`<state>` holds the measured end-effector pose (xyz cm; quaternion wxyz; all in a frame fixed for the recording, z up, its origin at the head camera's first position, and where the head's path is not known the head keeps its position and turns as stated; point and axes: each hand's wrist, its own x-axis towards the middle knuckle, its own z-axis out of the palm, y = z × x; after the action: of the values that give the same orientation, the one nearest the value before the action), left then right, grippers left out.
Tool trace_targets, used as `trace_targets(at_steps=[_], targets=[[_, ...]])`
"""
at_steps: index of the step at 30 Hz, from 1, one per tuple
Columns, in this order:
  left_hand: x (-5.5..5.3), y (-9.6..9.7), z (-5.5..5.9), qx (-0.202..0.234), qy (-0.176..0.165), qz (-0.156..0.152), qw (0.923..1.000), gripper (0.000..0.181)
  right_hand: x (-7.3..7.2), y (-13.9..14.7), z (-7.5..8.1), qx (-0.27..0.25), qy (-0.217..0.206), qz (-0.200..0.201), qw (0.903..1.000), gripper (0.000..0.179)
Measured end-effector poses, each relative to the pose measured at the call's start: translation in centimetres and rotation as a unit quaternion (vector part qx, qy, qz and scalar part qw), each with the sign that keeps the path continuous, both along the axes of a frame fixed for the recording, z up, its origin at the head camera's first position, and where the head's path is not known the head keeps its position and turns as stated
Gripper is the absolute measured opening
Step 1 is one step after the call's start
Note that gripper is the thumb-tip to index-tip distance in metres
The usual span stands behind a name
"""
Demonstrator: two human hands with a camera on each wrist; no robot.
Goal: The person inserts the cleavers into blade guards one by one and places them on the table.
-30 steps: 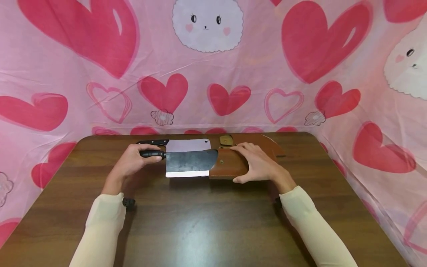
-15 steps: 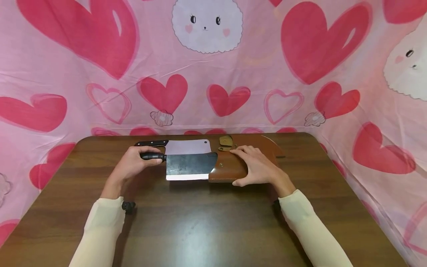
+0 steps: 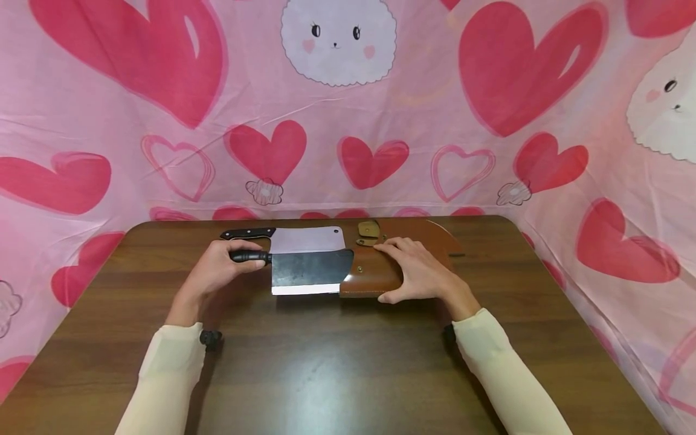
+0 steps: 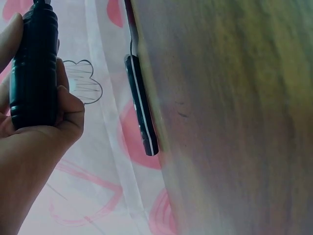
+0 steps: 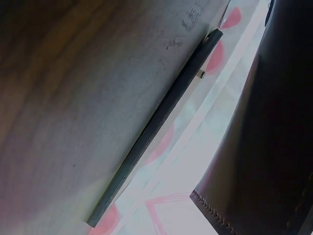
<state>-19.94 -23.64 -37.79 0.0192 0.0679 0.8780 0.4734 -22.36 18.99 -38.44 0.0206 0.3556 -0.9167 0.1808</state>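
Observation:
My left hand grips the black ridged handle of a cleaver, whose dark blade has a bright cutting edge facing me. The far end of that blade sits inside the mouth of a brown leather knife sheath. Fingers on the upper side and thumb on the lower, my right hand holds this sheath. Cleaver and sheath are both raised off the table. In the right wrist view the held sheath shows dark with stitching; the hand itself is out of that view.
Behind, a second cleaver with a black riveted handle lies on the wooden table. To its right lies another brown leather sheath with a tan flap. A pink heart-patterned cloth hangs behind the table.
Both hands, with the cleaver and the sheath, have come slightly toward me, uncovering more of the sheath behind. Over the last half second they have hardly moved.

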Motion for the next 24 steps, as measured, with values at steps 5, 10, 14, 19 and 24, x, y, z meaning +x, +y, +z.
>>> trace_targets(at_steps=[5, 10, 14, 19, 24], targets=[[-0.5, 0.6, -0.1, 0.000, 0.011, -0.007, 0.9999, 0.042, 0.0, -0.3, 0.0, -0.008, -0.006, 0.002, 0.9999, 0.103], [-1.0, 1.6, -0.2, 0.003, 0.024, -0.017, 0.9996, 0.039, 0.0, -0.8, 0.0, -0.017, -0.011, 0.005, 0.9998, 0.103], [-1.0, 1.9, -0.4, 0.027, 0.002, -0.012, 0.9996, 0.041, 0.1, -1.0, 0.0, -0.015, -0.013, 0.004, 0.9998, 0.103], [-1.0, 2.0, -0.5, 0.035, 0.001, -0.015, 0.9993, 0.041, 0.1, -1.1, 0.0, -0.012, -0.011, 0.003, 0.9999, 0.104], [-0.9, 2.1, -0.5, 0.027, -0.001, -0.011, 0.9996, 0.041, 0.1, -1.7, 0.0, -0.016, -0.008, 0.010, 0.9998, 0.103]])
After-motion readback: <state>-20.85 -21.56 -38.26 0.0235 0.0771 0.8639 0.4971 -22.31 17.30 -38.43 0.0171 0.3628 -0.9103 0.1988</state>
